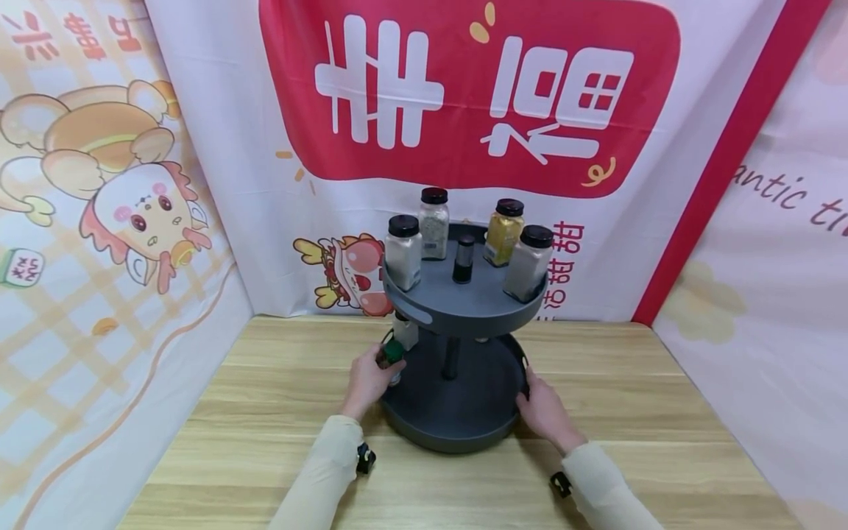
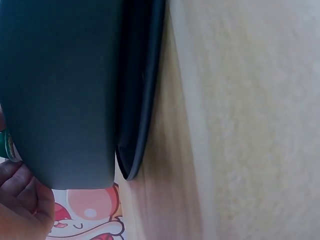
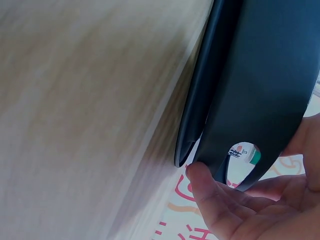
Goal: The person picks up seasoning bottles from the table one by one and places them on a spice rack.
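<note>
A dark grey two-tier round spice rack (image 1: 457, 443) stands on the wooden table. At the left of its lower tier, my left hand (image 1: 369, 375) grips a small jar with a green cap (image 1: 393, 350). In the left wrist view, that hand's fingers (image 2: 22, 187) are beside the tray wall, and only part of the green cap (image 2: 4, 145) shows. My right hand (image 1: 545, 405) holds the lower tier's right rim. Its fingers (image 3: 205, 182) lie against the outer wall, near an oval cutout, in the right wrist view.
On the upper tier stand black-capped jars, among them a white-filled one (image 1: 403, 254), a yellow one (image 1: 505, 232) and a small dark bottle (image 1: 464, 259). Another jar (image 1: 405, 333) sits at the lower tier's back left. Printed cloths (image 1: 218, 147) hang behind and beside the table (image 1: 278, 390).
</note>
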A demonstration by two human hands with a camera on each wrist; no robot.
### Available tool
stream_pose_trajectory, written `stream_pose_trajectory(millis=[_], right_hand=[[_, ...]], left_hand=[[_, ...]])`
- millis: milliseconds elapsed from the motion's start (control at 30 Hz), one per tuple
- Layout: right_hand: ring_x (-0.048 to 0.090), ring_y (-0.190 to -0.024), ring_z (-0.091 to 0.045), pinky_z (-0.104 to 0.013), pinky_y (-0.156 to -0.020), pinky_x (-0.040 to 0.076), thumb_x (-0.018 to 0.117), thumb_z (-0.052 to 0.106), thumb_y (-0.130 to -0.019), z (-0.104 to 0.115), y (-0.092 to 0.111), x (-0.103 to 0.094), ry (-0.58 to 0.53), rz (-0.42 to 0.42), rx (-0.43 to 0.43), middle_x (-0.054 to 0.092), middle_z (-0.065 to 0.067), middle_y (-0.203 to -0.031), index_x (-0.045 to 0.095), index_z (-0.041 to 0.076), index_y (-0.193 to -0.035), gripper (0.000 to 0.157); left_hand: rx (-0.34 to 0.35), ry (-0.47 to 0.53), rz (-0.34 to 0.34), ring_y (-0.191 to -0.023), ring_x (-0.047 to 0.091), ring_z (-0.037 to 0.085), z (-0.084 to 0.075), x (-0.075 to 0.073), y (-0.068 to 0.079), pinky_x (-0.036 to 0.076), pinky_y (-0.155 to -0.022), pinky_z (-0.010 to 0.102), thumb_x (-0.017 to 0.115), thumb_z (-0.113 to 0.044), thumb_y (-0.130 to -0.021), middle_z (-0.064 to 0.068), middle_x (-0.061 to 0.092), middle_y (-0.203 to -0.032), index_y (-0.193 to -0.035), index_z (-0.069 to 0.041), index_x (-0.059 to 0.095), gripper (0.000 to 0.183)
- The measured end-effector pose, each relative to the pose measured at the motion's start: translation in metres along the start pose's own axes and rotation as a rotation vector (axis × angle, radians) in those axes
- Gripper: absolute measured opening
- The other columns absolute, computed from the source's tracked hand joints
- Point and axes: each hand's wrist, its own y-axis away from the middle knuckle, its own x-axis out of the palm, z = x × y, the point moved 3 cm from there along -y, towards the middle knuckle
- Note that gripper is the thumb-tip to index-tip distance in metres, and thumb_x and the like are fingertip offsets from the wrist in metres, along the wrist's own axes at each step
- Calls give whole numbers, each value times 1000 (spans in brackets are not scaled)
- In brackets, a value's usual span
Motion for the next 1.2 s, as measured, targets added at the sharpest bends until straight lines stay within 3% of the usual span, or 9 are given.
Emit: stream_pose_trajectory(millis=[167,733,1033,1200], right_hand=[[52,-93,-42,-48,-79,41,56,10,-80,0,2,-3,18,-16,-17,51,-33,-105,32,-15,-127,59],[52,-92,-43,-48,-78,41,56,11,-80,-4,2,-4,26,-15,-21,51,-34,-105,33,-15,-127,58],[52,-93,-43,-48,-79,41,57,11,-80,-1,0,-7,24,-12,-26,51,-34,-105,33,-16,-126,58],[50,-97,-42,-48,-82,40,57,14,-81,0,-1,-5,-3,9,-6,48,-34,-110,32,-15,-127,61]], left_hand=[[18,29,-5,-76,57,14,0,2,0,46,-69,33,73,-28,-71,-1,64,-83,-92,-17,62,26],[-36,49,32,-80,57,15,4,4,-1,46,-73,35,71,-26,-73,-1,63,-87,-89,-17,59,22],[-43,47,24,-84,57,15,3,2,-3,45,-75,35,71,-31,-73,0,63,-91,-94,-16,59,28],[-74,47,33,-95,55,17,2,-2,-3,43,-81,37,70,-36,-72,3,60,-102,-107,-14,57,44]])
